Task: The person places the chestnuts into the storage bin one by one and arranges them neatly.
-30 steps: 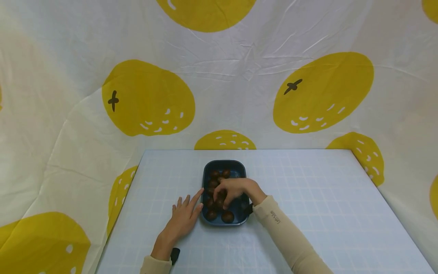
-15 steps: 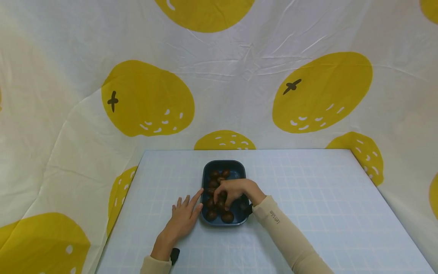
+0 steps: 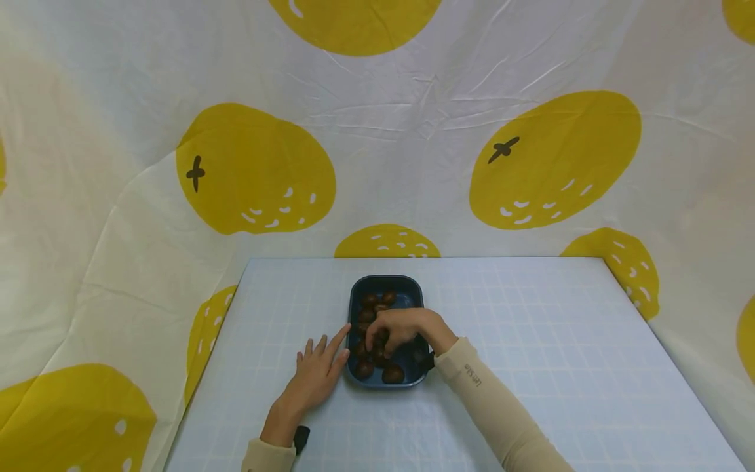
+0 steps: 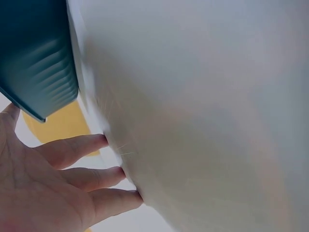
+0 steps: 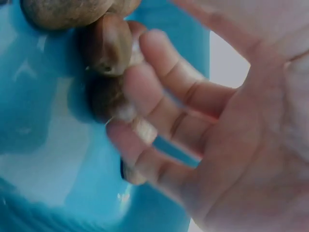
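A dark blue tray (image 3: 407, 377) with rounded corners holds several glossy brown chestnuts (image 3: 392, 374), most of them along its left side. My right hand (image 3: 401, 328) reaches into the tray from the right with bent fingers. In the right wrist view its fingertips (image 5: 140, 82) touch or lie just over a row of chestnuts (image 5: 107, 43); no grip on one is visible, and the thumb is mostly out of view. My left hand (image 3: 317, 375) lies with spread fingers at the tray's left wall (image 4: 43, 63). One finger touches its rim, and the other fingertips rest on the tabletop.
The tray stands on a table with a pale checked cover (image 3: 531, 367). Behind and beside it hangs a white cloth (image 3: 407, 177) printed with large yellow fruit. Both forearms, in beige sleeves (image 3: 495, 400), come in from the near edge.
The fingers of my right hand have shifted slightly left among the chestnuts, and a few chestnuts have moved a little. My left hand and the tray have hardly moved.
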`<action>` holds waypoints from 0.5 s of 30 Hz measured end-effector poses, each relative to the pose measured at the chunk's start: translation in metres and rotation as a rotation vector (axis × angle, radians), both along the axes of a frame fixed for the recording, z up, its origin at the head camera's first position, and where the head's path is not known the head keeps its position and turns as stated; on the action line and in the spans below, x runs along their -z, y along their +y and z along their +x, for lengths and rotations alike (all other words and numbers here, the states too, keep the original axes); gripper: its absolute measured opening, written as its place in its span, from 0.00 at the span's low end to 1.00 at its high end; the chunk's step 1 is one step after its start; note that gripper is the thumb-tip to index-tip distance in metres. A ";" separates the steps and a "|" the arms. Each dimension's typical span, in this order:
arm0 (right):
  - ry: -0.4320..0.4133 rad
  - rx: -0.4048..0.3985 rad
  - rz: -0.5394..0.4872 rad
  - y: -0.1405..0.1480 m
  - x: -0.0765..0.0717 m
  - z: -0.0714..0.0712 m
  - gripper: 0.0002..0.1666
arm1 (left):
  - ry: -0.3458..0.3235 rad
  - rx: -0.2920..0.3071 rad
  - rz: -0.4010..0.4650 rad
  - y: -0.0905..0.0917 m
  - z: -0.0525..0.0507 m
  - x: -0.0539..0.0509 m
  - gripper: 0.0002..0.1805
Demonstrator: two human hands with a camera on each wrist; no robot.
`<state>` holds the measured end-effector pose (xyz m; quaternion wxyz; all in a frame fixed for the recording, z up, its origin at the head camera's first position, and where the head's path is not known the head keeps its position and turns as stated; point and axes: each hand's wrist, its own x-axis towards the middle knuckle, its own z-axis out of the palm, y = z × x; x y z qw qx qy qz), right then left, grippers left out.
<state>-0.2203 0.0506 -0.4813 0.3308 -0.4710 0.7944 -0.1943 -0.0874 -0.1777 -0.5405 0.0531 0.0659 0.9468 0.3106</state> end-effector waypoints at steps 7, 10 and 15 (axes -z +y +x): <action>0.057 0.016 -0.103 0.008 -0.014 0.007 0.17 | 0.033 0.011 -0.015 0.002 -0.001 0.001 0.30; 0.095 0.033 -0.180 0.013 -0.015 0.009 0.17 | 0.052 0.012 -0.033 0.002 0.000 0.001 0.30; 0.134 0.154 -0.335 0.026 -0.017 0.014 0.17 | 0.053 0.013 -0.036 0.003 0.000 0.000 0.31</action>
